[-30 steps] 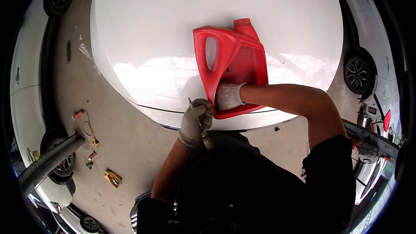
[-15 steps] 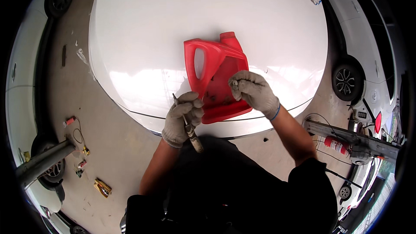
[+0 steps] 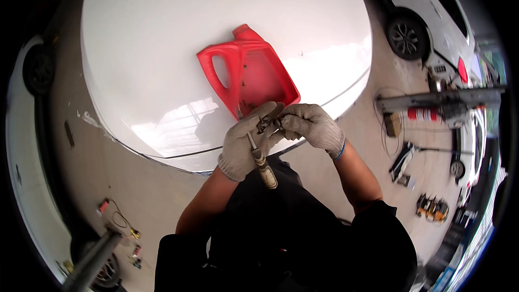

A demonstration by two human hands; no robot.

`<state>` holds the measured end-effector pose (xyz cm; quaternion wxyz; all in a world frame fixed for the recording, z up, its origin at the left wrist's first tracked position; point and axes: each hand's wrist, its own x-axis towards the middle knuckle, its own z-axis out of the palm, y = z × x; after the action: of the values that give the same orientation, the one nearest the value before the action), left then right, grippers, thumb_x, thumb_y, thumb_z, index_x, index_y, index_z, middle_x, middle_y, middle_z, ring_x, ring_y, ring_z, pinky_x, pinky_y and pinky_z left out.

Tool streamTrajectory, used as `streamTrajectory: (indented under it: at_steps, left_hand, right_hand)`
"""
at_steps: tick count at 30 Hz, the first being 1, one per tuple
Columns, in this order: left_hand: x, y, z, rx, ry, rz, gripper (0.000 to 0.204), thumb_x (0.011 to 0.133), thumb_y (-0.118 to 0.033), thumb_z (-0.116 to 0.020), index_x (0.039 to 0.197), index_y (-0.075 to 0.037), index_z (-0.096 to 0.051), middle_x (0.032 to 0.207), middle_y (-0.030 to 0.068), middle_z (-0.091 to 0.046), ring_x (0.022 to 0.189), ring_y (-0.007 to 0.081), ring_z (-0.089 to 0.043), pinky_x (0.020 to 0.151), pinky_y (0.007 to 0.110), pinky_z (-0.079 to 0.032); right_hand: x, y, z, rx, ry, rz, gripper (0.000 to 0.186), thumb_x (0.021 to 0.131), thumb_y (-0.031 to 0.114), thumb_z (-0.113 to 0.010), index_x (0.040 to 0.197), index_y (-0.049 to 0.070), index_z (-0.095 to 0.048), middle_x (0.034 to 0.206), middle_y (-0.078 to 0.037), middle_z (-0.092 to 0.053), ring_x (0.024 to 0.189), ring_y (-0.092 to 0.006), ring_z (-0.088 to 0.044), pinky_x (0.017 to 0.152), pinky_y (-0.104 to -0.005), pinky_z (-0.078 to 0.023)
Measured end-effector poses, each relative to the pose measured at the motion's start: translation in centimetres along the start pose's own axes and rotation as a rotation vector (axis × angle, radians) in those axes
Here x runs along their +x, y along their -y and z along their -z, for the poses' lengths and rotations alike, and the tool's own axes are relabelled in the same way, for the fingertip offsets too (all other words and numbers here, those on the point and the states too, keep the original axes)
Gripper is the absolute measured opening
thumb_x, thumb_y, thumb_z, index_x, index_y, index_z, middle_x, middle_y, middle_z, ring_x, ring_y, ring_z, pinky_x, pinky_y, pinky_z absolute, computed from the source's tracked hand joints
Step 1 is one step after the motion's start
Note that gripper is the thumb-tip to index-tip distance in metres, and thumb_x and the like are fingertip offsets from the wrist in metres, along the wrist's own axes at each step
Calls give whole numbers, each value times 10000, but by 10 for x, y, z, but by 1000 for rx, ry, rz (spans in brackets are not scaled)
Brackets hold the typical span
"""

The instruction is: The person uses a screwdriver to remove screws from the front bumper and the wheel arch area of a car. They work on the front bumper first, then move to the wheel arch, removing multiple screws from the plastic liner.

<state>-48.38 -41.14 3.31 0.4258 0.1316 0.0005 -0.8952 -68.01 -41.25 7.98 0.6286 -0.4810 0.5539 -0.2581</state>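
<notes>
My left hand, in a knitted grey glove, is closed around a tool with a slim metal shaft and worn pale handle, pointing down. My gloved right hand is closed, its fingertips meeting the left's at small dark metal pieces, too small to identify. Just beyond my hands, a red plastic jug with a cut-open side and small dark bits inside lies on a white car bonnet.
White cars stand left and right. Grey metal beams stand at both sides, a red extinguisher by the right one. A floor jack, yellow equipment and small tools with cords lie on the floor.
My right hand has come out of the jug with small pieces and moved to meet my left hand, which still holds the tool. The view has shifted.
</notes>
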Motion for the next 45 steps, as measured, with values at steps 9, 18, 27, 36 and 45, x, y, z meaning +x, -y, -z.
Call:
streamTrajectory:
  at_steps: [9, 18, 27, 36, 45]
  left_hand:
    - [-35, 62, -6, 40, 149, 387, 486, 979, -276, -482, 1335, 55, -492, 1323, 225, -556, 1288, 374, -497, 1153, 511, -355]
    - [-103, 164, 3, 254, 147, 692, 402, 1019, -257, -423, 1299, 2, -548, 1327, 209, -583, 1302, 351, -502, 1150, 505, -365]
    - [-249, 275, 42, 282, 112, 969, 409, 1038, -249, -345, 1251, 10, -580, 1371, 220, -542, 1351, 374, -455, 1141, 499, -381]
    - [-321, 336, 31, 371, 142, 1279, 397, 1012, -240, -409, 1270, 5, -584, 1338, 197, -561, 1285, 367, -484, 1096, 499, -395]
    - [-321, 428, 44, 1059, 365, 1822, 316, 1040, -392, -489, 1058, -88, -574, 702, -36, -444, 504, 53, -334, 421, 208, -252]
  right_hand:
    - [-123, -30, -26, -62, -388, -108, 352, 972, 310, -614, 888, -20, -703, 689, -73, -658, 591, -119, -591, 583, -279, -499]
    - [-285, -118, -108, 461, -903, 50, 304, 961, 298, -599, 867, 17, -668, 688, -28, -621, 625, -89, -560, 589, -247, -475]
    - [-452, -207, -260, 752, -1248, 139, 220, 976, 201, -552, 1025, -7, -605, 872, -76, -697, 712, -120, -654, 634, -250, -524]
    - [-529, -243, -353, 1144, -1548, 337, 187, 927, 65, -554, 1084, -37, -552, 963, -151, -689, 756, -152, -695, 588, -226, -566]
    - [-558, -265, -341, 272, -1734, -274, 319, 828, 222, -573, 1000, -32, -659, 936, -204, -682, 896, -363, -655, 836, -429, -510]
